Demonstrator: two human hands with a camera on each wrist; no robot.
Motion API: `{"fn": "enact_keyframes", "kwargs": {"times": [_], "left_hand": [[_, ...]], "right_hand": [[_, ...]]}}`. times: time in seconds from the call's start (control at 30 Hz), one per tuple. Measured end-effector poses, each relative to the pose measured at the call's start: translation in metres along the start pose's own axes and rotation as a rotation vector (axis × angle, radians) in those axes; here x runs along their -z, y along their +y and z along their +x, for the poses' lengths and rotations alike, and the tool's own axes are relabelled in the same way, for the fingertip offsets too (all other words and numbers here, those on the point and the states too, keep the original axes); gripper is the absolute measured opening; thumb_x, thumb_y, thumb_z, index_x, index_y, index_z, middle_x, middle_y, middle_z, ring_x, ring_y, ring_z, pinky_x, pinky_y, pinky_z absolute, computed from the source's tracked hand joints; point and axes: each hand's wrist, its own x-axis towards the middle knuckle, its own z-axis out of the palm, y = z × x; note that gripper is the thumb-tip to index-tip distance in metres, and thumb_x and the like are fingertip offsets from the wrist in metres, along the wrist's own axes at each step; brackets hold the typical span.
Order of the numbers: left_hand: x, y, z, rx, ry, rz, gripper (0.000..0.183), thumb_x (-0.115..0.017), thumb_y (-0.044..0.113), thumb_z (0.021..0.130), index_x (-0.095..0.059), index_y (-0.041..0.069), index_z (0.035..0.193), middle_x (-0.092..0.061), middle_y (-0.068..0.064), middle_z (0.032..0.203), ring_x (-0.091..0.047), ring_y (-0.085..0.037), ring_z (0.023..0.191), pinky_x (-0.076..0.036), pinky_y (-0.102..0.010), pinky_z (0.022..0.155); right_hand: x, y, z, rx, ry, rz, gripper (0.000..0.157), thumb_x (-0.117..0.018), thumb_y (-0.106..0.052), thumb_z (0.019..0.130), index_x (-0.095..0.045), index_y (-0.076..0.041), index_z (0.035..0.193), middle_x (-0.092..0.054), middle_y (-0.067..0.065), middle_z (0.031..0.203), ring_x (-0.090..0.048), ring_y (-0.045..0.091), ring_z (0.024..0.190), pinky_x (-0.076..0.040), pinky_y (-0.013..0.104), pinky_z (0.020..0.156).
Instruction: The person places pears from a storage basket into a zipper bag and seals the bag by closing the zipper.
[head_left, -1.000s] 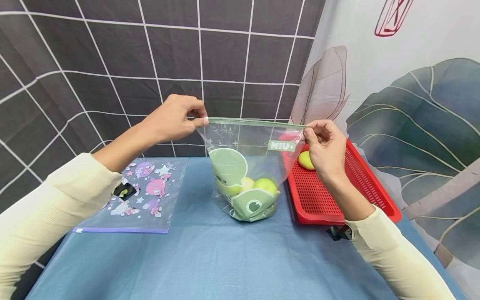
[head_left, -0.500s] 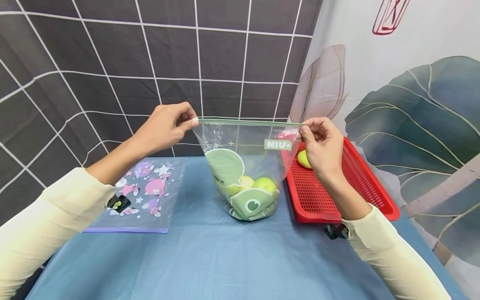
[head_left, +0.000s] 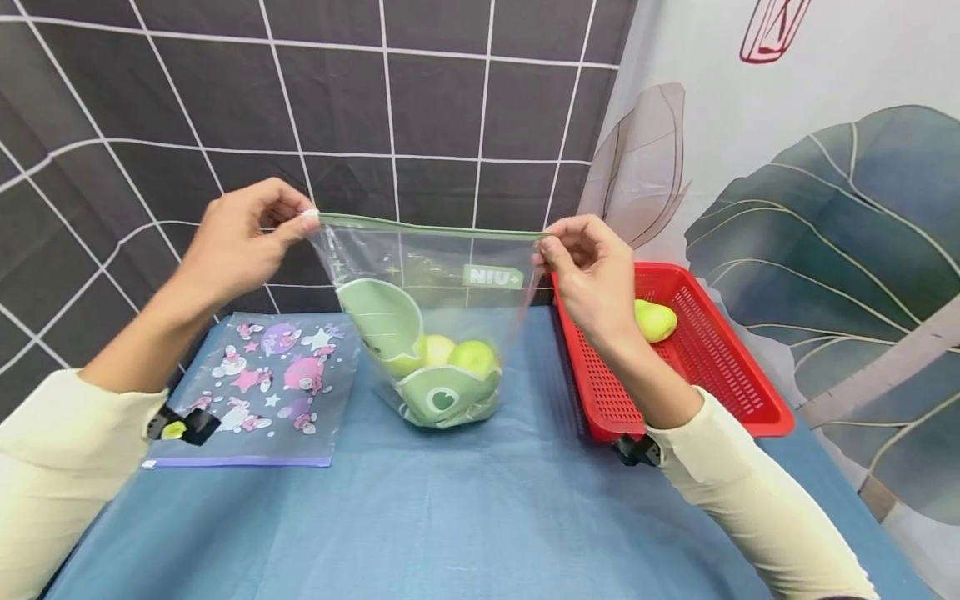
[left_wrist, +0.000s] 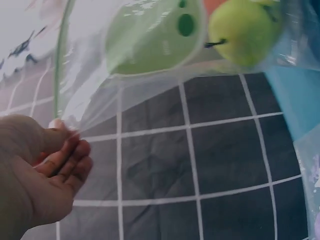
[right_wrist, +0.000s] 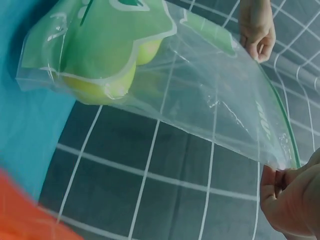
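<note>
A clear zip bag (head_left: 438, 287) with green cartoon prints and a "NIU+" label hangs upright between both hands, its bottom low over the blue cloth. Inside lie several yellow-green fruits (head_left: 472, 358); one with a dark stem (left_wrist: 245, 32) shows through the plastic in the left wrist view. My left hand (head_left: 243, 237) pinches the top left corner at the white slider. At the other end of the green zip strip, my right hand (head_left: 592, 267) pinches the top right corner. The strip is stretched nearly straight, and its two edges lie together.
A red perforated basket (head_left: 720, 367) stands on the right, with a yellow-green fruit (head_left: 655, 322) in it. Flat on the left lies another clear zip bag (head_left: 281, 375) with pink and purple prints. A dark grid-patterned cloth (head_left: 442, 100) hangs behind.
Both hands have moved left with the bag, the left hand also rising a little, so the zip strip tilts. The fruit in the basket shows more fully beside the right wrist.
</note>
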Motion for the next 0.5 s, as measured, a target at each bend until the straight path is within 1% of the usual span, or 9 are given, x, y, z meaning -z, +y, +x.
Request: {"fn": "enact_keyframes", "kwargs": {"times": [0.07,0.17,0.23,0.27,0.3,0.37,0.4,0.47,0.5], "left_hand": [[0.014,-0.005,-0.004,0.046,-0.01,0.004,0.019,-0.077,0.02,0.109,-0.077,0.005,0.12,-0.061,0.033,0.08,-0.056,0.001,0.074,-0.04,-0.019,0.066],[0.036,-0.013,-0.014,0.121,-0.027,0.001,0.023,-0.075,0.019,0.109,-0.075,0.0,0.123,-0.06,0.035,0.077,-0.056,0.001,0.072,-0.04,-0.019,0.063],[0.05,-0.02,-0.02,0.168,-0.029,-0.004,0.01,-0.075,0.019,0.11,-0.078,0.011,0.115,-0.061,0.036,0.075,-0.057,0.004,0.072,-0.041,-0.016,0.064],[0.057,-0.023,-0.024,0.187,-0.029,0.001,0.008,-0.074,0.019,0.11,-0.078,0.013,0.114,-0.061,0.037,0.075,-0.057,0.005,0.072,-0.041,-0.015,0.065],[0.065,-0.026,-0.027,0.205,-0.027,0.005,0.005,-0.074,0.019,0.11,-0.078,0.021,0.109,-0.062,0.038,0.074,-0.057,0.007,0.072,-0.041,-0.013,0.066],[0.079,-0.033,-0.033,0.235,-0.023,0.023,0.023,-0.074,0.019,0.11,-0.074,0.038,0.096,-0.062,0.039,0.072,-0.057,0.009,0.071,-0.041,-0.009,0.068],[0.085,-0.037,-0.037,0.245,-0.022,0.007,0.034,-0.074,0.017,0.11,-0.072,0.045,0.091,-0.064,0.039,0.072,-0.059,0.009,0.07,-0.041,-0.008,0.068],[0.098,-0.047,-0.044,0.257,-0.018,-0.016,0.043,-0.074,0.012,0.109,-0.072,0.048,0.086,-0.065,0.037,0.07,-0.059,0.01,0.067,-0.04,-0.007,0.066],[0.104,-0.053,-0.047,0.257,-0.016,-0.062,0.051,-0.075,0.008,0.108,-0.07,0.052,0.083,-0.067,0.035,0.069,-0.061,0.01,0.065,-0.042,-0.005,0.065]], "right_hand": [[-0.012,-0.004,-0.001,-0.002,-0.041,0.026,0.007,-0.072,0.012,0.102,-0.072,0.006,0.106,-0.077,-0.011,0.084,-0.076,0.004,0.075,-0.068,0.022,0.076],[-0.031,-0.009,-0.004,-0.005,-0.104,0.057,0.006,-0.072,0.011,0.102,-0.071,0.01,0.108,-0.078,-0.005,0.086,-0.076,0.004,0.076,-0.069,0.025,0.076],[-0.043,-0.013,-0.008,-0.023,-0.144,0.076,0.006,-0.072,0.011,0.102,-0.071,0.01,0.108,-0.079,0.004,0.088,-0.076,0.005,0.077,-0.069,0.026,0.077],[-0.05,-0.015,-0.01,-0.027,-0.164,0.078,0.006,-0.073,0.01,0.102,-0.072,0.009,0.108,-0.08,0.01,0.09,-0.077,0.005,0.077,-0.069,0.027,0.077],[-0.056,-0.017,-0.012,-0.037,-0.183,0.082,0.006,-0.073,0.01,0.102,-0.072,0.008,0.107,-0.08,0.015,0.091,-0.077,0.006,0.077,-0.07,0.028,0.078],[-0.07,-0.02,-0.018,-0.057,-0.22,0.08,0.005,-0.074,0.008,0.103,-0.073,0.004,0.107,-0.08,0.021,0.094,-0.077,0.007,0.077,-0.07,0.031,0.079],[-0.077,-0.022,-0.021,-0.066,-0.24,0.08,0.005,-0.074,0.007,0.103,-0.073,0.003,0.106,-0.08,0.023,0.095,-0.077,0.008,0.077,-0.07,0.032,0.08],[-0.09,-0.025,-0.028,-0.077,-0.283,0.07,0.005,-0.075,0.005,0.104,-0.074,0.0,0.106,-0.081,0.023,0.096,-0.078,0.011,0.078,-0.071,0.034,0.08],[-0.097,-0.026,-0.031,-0.082,-0.306,0.066,0.004,-0.075,0.004,0.104,-0.074,0.0,0.106,-0.082,0.022,0.096,-0.079,0.012,0.078,-0.071,0.035,0.081]]}}
